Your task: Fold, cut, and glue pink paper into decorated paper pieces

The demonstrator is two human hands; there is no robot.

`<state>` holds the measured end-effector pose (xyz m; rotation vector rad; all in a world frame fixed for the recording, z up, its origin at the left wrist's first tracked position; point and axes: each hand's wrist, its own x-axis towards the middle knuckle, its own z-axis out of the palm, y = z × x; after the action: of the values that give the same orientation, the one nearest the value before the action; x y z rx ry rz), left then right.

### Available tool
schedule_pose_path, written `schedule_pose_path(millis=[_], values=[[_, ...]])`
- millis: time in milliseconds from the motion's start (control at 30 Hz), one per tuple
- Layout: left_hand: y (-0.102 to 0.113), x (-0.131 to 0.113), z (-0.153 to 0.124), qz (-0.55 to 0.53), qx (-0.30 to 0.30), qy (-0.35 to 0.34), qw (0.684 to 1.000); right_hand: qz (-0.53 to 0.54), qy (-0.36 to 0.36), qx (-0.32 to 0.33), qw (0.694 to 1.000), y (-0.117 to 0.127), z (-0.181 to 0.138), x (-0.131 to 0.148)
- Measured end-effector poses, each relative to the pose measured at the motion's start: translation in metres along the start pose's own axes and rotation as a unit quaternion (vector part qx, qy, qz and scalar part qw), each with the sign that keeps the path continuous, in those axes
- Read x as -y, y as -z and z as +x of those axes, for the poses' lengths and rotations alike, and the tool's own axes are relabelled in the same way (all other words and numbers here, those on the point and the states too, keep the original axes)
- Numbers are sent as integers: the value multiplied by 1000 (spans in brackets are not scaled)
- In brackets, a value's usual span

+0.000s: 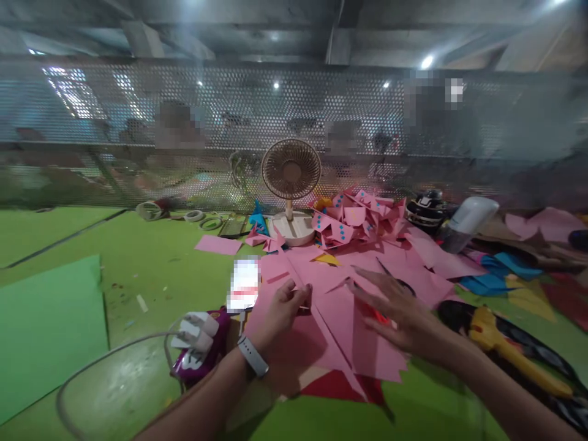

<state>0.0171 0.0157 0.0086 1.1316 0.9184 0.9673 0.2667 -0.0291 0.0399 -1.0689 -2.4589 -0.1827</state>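
Note:
Pink paper sheets lie layered in front of me. My left hand, with a grey watch band at the wrist, is closed over them, thumb and fingers together; what it pinches, if anything, is too small to make out. To its right, my right hand is open, its fingers stretched out over a folded pink sheet. Something bright red shows between those fingers. A dark, curved piece that looks like a scissors handle is partly hidden behind this hand. Red paper sticks out beneath the pink sheets.
A small fan stands at the back beside a pile of folded pink paper pieces. Left are a lit phone, a purple power strip with a cable, and green sheet. Right lies a yellow-handled glue gun.

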Motion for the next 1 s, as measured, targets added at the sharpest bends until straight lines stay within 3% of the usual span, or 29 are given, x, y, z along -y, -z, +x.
schedule_pose_path(millis=[133, 400, 567, 867, 1000], values=[[0, 7, 2, 0, 20, -4, 1000, -11, 86, 74, 994, -21, 2, 23], [-3, 10, 4, 10, 12, -6, 1000, 16, 160, 55, 985, -47, -5, 29], [-6, 15, 5, 14, 3, -13, 1000, 53, 160, 63, 984, -52, -10, 30], [-5, 19, 6, 16, -12, 66, 998, 45, 145, 47, 987, -63, -25, 22], [-8, 14, 1, -29, 54, 117, 991, 32, 135, 3, 990, -59, -24, 21]])
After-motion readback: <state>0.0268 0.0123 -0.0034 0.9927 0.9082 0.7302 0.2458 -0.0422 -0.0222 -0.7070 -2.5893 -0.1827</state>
